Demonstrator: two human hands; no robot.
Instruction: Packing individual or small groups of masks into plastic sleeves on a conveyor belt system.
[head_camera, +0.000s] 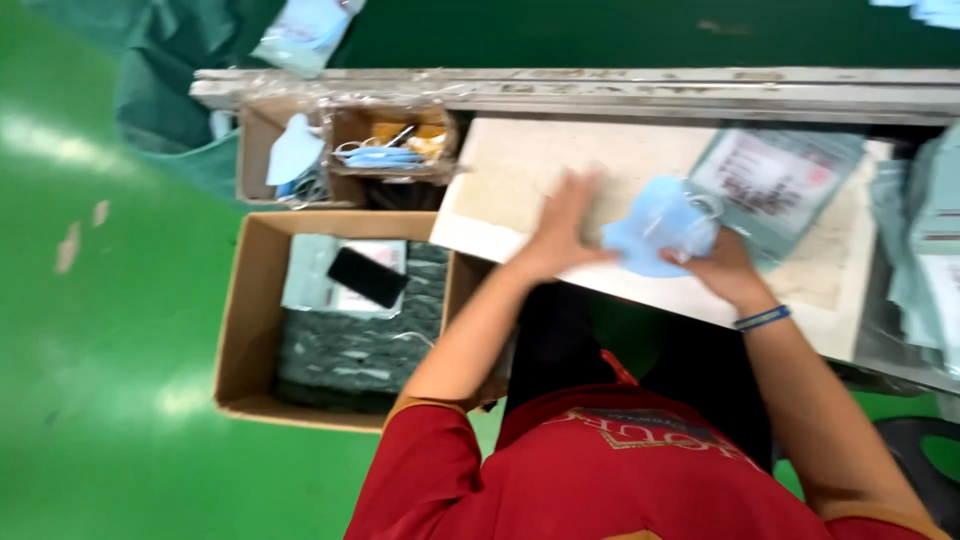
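Left hand: the left hand (560, 225) lies flat on the pale work board (520, 175), fingers spread, holding nothing.
Right hand: the right hand (722, 262) closes around the edge of the light blue face mask (655, 228); a blue wristband sits on this wrist.
Mask position: on the board, between the two hands, just beside a grey-green flat pouch (775, 180).
Step in hand: it seems the mask is being folded or flattened next to the pouch.
Next move calls for: I judge a firm pinch on the mask and an open pouch mouth.
Left of the board: a cardboard box (245, 330) on the green floor holds stacked pouches and a black phone (367, 277).
Hard to see: the picture is blurred, so the exact grip of the right fingers I cannot tell; more pouches at the right are cut off by the frame.
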